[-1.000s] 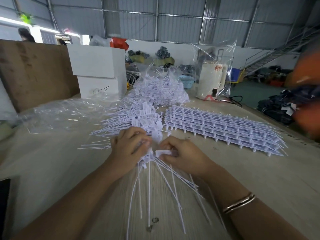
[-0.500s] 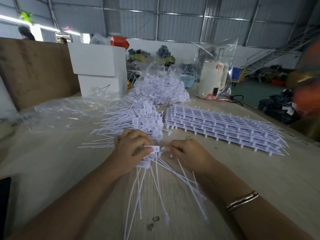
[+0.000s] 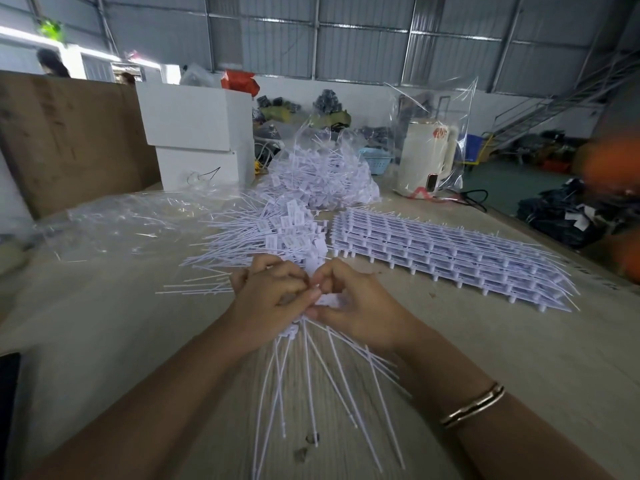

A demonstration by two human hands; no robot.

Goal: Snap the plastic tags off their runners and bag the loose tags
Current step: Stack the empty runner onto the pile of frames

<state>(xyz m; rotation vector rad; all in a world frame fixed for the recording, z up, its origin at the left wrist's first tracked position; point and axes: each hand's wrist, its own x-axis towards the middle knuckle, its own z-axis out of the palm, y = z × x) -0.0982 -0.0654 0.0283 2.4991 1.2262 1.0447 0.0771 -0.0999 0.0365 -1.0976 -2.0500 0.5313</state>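
Here, bundle of thin white plastic tags [image 3: 313, 368] sits on wooden table [image 3: 485, 358] at centre, tails fanning toward you. Left hand [image 3: 273, 299] grips heads; right hand [image 3: 353, 306] pinches one flat tag head. Twist sharply near runner joint, keep bundle steady. Loose tag pile [image 3: 277, 233] beyond, stacked unbroken runner sheets [image 3: 450, 254] just right, clear bags behind.

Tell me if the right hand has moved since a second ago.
Yes. The right hand has shifted slightly left toward the left hand, judged against the stack of runners; both pinch the same tag.
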